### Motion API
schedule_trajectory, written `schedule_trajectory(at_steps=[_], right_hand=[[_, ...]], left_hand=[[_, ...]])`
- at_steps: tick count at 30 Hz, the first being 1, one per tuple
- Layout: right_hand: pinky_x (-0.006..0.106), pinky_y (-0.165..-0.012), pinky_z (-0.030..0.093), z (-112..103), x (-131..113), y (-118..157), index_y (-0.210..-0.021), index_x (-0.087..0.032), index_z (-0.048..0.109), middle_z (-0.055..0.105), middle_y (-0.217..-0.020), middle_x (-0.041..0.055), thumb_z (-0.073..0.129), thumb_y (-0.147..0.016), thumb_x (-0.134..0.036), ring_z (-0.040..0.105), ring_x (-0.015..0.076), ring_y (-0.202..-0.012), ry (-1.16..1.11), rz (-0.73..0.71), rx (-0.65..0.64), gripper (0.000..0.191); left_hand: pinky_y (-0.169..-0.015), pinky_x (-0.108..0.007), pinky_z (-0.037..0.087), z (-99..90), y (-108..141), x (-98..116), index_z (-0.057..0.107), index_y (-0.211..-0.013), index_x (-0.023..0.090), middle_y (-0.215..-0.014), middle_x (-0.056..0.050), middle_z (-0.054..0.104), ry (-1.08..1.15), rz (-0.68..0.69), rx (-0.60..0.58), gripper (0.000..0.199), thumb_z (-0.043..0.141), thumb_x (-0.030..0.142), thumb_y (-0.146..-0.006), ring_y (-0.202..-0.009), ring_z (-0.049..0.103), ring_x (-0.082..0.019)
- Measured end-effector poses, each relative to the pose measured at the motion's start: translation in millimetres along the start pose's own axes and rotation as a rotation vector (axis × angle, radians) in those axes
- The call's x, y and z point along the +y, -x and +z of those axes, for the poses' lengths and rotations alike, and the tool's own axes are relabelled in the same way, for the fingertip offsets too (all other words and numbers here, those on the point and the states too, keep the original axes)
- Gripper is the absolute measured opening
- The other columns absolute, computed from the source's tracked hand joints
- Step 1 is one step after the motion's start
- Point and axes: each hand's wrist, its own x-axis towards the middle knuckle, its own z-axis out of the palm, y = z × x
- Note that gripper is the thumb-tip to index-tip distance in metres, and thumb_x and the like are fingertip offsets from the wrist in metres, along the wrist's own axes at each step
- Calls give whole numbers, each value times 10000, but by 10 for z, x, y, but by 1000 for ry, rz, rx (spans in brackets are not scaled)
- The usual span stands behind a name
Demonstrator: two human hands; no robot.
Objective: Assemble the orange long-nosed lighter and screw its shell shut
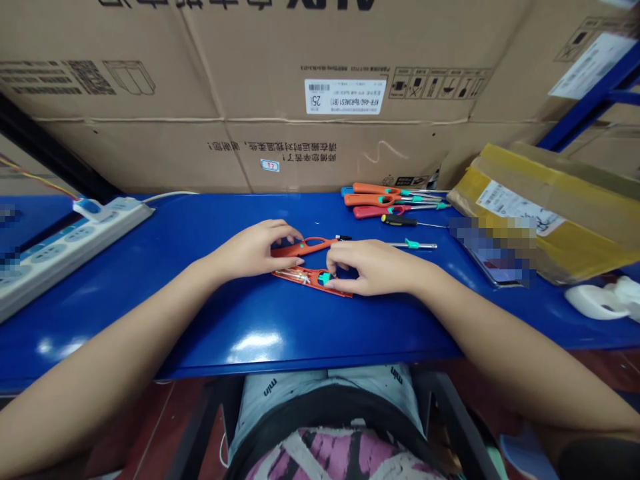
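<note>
1. We see the shell (314,273) lying open on the table (200,327), between our 2 hands and nearer the table's front edge than the cover (293,251). Its long axis runs from just short of 9 o'clock to between 3 and 4.
2. From our right hand (373,267) the shell lies at 9 o'clock; from our left hand (253,250), at 4. We judge the right nearer to the green trigger (325,277), which counts most here.
3. Our right fingers are curled, thumb and index nearly closed at the trigger; we cannot tell whether they pinch it.
4. Our left hand is part open, thumb on the cover's 6 o'clock side, fingers on its 12 o'clock side. We cannot tell how firmly it holds.
5. The cover lies just beside the shell, its axis roughly 9 to 3.
6. From our right hand, the tube (425,246) shows between 2 and 3, the screwdriver (399,220) at 1.
</note>
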Motion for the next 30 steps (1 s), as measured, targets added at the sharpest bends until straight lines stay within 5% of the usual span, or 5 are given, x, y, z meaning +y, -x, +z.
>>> schedule_trajectory(at_steps=[7,15,21,25,30], right_hand=[[287,-606,309,-7,-24,-14,-725,-196,559,642,-762,16,541,-899,-210,514,143,-679,10,41,-132,176],[263,-636,352,-103,164,19,-738,-176,626,643,-763,23,567,-855,-176,529,127,-673,-108,-4,23,131],[263,-669,375,-97,376,21,-849,-161,664,690,-851,51,540,-923,-250,571,142,-718,-60,72,207,170],[265,-645,333,-6,367,-21,-849,-174,657,699,-915,52,545,-921,-239,566,143,-739,113,147,206,147],[265,-606,291,76,299,-66,-817,-192,613,681,-891,28,562,-910,-255,548,144,-743,163,208,209,123]], left_hand=[[-667,-293,515,64,0,-93,703,-1129,174,-970,-63,725,225,-206,-11,502,738,542,-789,-751,618,-170],[-624,-256,498,-33,28,155,677,-862,154,-846,-43,655,448,-59,280,289,748,432,-837,-705,611,-134],[-668,-265,531,-79,94,346,726,-824,172,-840,-59,708,342,211,15,137,737,306,-851,-704,633,-141],[-873,-298,549,66,84,409,767,-947,199,-943,-72,751,268,372,-150,104,682,218,-892,-949,701,-195],[-882,-310,541,134,40,396,748,-1043,189,-1013,-84,750,257,400,8,187,731,267,-873,-951,689,-197]])
